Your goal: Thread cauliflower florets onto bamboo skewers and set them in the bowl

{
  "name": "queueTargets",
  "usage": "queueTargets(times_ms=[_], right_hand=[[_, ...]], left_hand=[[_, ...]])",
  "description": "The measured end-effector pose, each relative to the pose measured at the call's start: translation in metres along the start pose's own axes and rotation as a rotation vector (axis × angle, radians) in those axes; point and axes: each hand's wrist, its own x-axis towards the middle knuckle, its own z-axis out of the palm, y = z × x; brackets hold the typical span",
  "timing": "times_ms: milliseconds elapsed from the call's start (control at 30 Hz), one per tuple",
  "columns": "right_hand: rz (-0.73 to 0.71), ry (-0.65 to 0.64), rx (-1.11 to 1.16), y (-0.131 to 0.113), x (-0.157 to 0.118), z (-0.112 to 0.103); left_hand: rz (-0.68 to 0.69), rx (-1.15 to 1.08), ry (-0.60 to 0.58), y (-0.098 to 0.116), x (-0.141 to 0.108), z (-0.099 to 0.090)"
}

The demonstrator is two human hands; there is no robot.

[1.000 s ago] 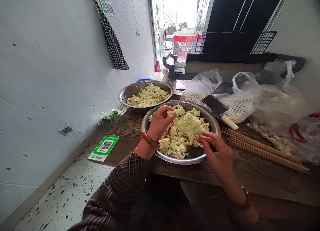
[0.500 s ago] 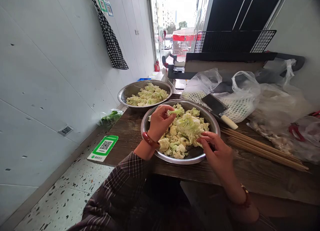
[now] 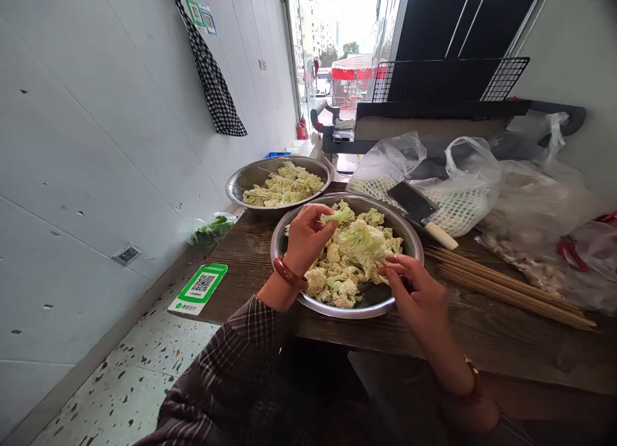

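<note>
Daylight enters through the far doorway (image 3: 354,15), where the sky is burnt out to white. The left wall (image 3: 96,144) is pale and fairly evenly lit. The black panel (image 3: 448,28) at far right shows little detail. Glare marks the rim of the near basin (image 3: 359,313) and the plastic bags (image 3: 475,169); the cauliflower (image 3: 343,293) inside is clear. Deep shadow lies below the near edge of the table (image 3: 482,349). Wide-angle distortion stretches the margins; fine print on the green-bordered card (image 3: 222,274) is illegible.

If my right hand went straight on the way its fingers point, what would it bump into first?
Your right hand would probably meet the pale cauliflower cluster directly ahead, over the metal basin; exact depth is hard to judge.
</note>
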Motion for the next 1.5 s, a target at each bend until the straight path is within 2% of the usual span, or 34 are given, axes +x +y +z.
queueTargets(times_ms=[200, 433, 633, 800, 933, 1133, 1500], right_hand=[[0.016, 0.016, 0.020, 0.000, -0.001, 0.000], [-0.006, 0.016, -0.015, -0.001, 0.000, -0.001], [-0.034, -0.002, -0.019, 0.002, 0.000, 0.000], [-0.005, 0.012, 0.002, 0.001, -0.001, 0.002], [0.030, 0.007, 0.056, 0.003, 0.002, 0.001], [0.113, -0.102, 0.098, 0.002, 0.007, -0.005], [0.003, -0.019, -0.009, 0.003, 0.002, -0.004]], left_hand=[[-0.020, 0.021, 0.000, -0.006, 0.001, -0.001], [0.058, 0.103, -0.011, -0.007, 0.001, -0.001], [0.203, 0.198, 0.012, 0.005, -0.002, 0.002], [0.247, 0.254, 0.000, 0.010, -0.004, 0.003], [0.199, 0.189, -0.031, 0.007, -0.004, 0.003], [0.146, 0.069, -0.079, 0.004, -0.003, 0.002], [0.038, -0.105, -0.161, 0.002, -0.002, 0.000]])
